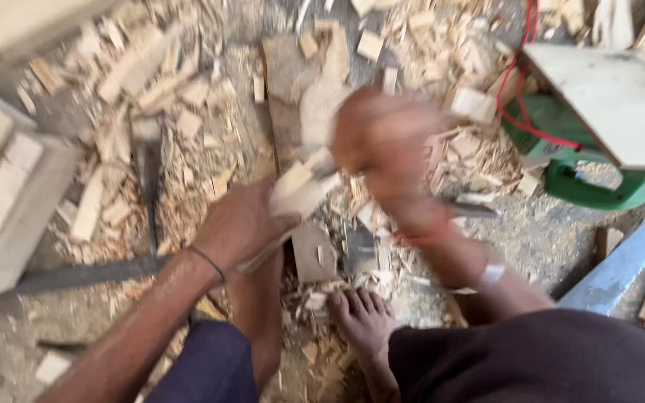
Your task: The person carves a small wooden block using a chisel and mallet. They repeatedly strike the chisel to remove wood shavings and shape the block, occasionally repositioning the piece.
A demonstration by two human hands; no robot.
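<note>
Nearest to us is our dark trouser leg (546, 358) at the lower right, with our bare foot (363, 313) planted among the shavings on the floor (9, 351).

Starting at the left, pale wooden blocks (1, 186) lie stacked at the edge of the view, and beside them a dark hammer-like tool (147, 172) rests on the chips with its handle running toward us. Loose wood offcuts (151, 75) cover the ground behind it.

Our left hand (240, 224), a thin dark band on its wrist, is clenched around the lower end of a pale wooden piece (300, 190). The piece's long axis runs diagonally, from the lower left in our fist up toward the upper right, where its lighter, squared end points at the other hand. It sits at the middle of the view, held above the floor, over a small block (313, 254) that stands just in front of the foot.

Our right hand (382, 142) is raised just above that upper end and is heavily blurred; we cannot tell whether it grips anything.

Further right, a green power tool (599, 186) with a red cable (516, 97) lies under a pale board (614, 104), and a blue edge (628, 261) slants along the lower right.
</note>
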